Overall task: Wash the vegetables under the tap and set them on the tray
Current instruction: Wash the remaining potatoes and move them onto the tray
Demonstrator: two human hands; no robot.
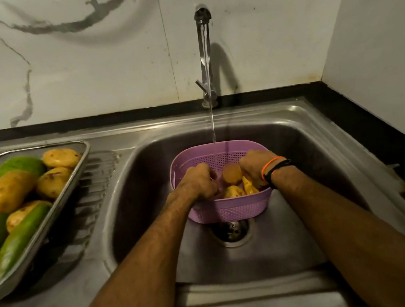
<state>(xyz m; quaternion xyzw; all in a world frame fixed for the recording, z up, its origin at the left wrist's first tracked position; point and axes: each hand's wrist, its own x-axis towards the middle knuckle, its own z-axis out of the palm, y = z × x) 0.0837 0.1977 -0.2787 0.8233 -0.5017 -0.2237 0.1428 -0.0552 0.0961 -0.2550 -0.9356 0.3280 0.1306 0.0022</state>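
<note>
In the sink, under the running tap, sits a purple basket, and both hands are down inside it. From the head view, the left hand has its fingers curled at the basket's left side, but I cannot tell what that grip holds. The right hand, with bands at the wrist, curls over the vegetables at the basket's right side and seems to hold one. A round brownish vegetable lies between the two hands, just beside each, with yellowish pieces nearer the basket's front wall. The tray lies well to the basket's left, already carrying potatoes and long green gourds. The left hand is nearer it, so I judge the carry goes leftward.
</note>
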